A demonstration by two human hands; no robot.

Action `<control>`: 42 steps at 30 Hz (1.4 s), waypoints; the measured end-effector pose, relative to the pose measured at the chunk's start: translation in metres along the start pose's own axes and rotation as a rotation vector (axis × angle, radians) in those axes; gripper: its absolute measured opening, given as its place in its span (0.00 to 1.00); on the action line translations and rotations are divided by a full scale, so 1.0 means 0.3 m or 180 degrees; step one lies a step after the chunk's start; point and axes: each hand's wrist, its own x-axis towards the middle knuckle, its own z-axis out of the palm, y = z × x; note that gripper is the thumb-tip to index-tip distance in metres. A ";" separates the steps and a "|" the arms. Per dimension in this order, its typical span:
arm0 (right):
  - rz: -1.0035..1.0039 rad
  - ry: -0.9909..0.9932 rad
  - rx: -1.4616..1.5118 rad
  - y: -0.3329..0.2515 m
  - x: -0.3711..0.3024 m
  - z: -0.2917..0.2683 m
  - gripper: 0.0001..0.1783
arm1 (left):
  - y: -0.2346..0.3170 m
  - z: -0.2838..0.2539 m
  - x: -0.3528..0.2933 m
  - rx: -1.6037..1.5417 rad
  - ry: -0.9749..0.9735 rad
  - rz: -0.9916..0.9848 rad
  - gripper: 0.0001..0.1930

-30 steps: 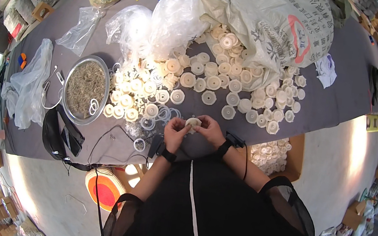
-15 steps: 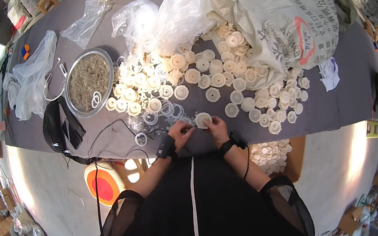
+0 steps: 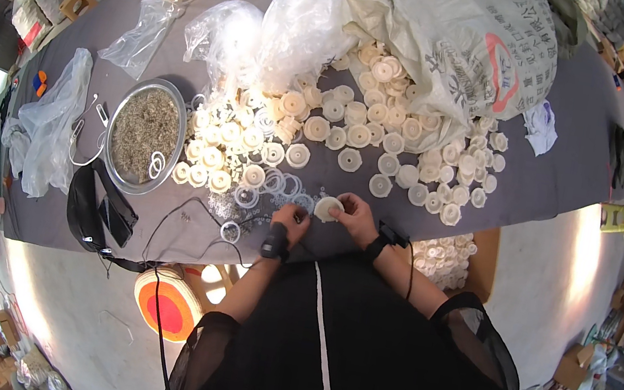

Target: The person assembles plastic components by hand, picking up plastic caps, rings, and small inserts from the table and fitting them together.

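Cream disc (image 3: 325, 209) — held up at the near edge of the counter, between the two hands and closer to the right. Surroundings, by size: grey-covered counter (image 3: 561, 169), running across the view. Large pale woven sack (image 3: 443, 36) at the far side, lying on its side with cream discs spread at its mouth. Clear plastic bags (image 3: 301, 30) crumpled just left of the sack. Cardboard box (image 3: 485, 263) below the counter's edge on the right, filled with similar discs. Round metal tray (image 3: 109, 132) left of the spread, full of fine grey-brown material, with white rings lying on top. Black pouch (image 3: 88, 204) near the tray, toward the front edge. Right hand (image 3: 357, 223): fingers (image 3: 344, 203) closed on the right side of the disc, its broad face showing. Left hand (image 3: 291, 223): fingers curled inward, just left of the disc and apart from it — cannot tell whether anything is gripped. Loose discs (image 3: 349, 159) cover the middle of the counter, some stacked, the left portion brightly lit. Translucent rings (image 3: 282, 182) overlap beyond the left hand. Tiny clear pieces (image 3: 220, 209) scattered beside them, too small to make out.
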 end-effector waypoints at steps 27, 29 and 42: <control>-0.1529 -0.1456 -0.1746 -0.364 -0.070 0.147 0.13 | 0.303 -0.390 0.017 -0.2412 -0.0253 0.0667 0.05; -0.1488 -0.1452 -0.1684 -0.361 -0.076 0.142 0.13 | 0.306 -0.390 0.014 -0.2548 -0.0383 0.0643 0.05; -0.1212 -0.1394 -0.1411 -0.337 -0.038 0.153 0.12 | 0.268 -0.429 0.020 -0.2404 -0.0411 0.0714 0.04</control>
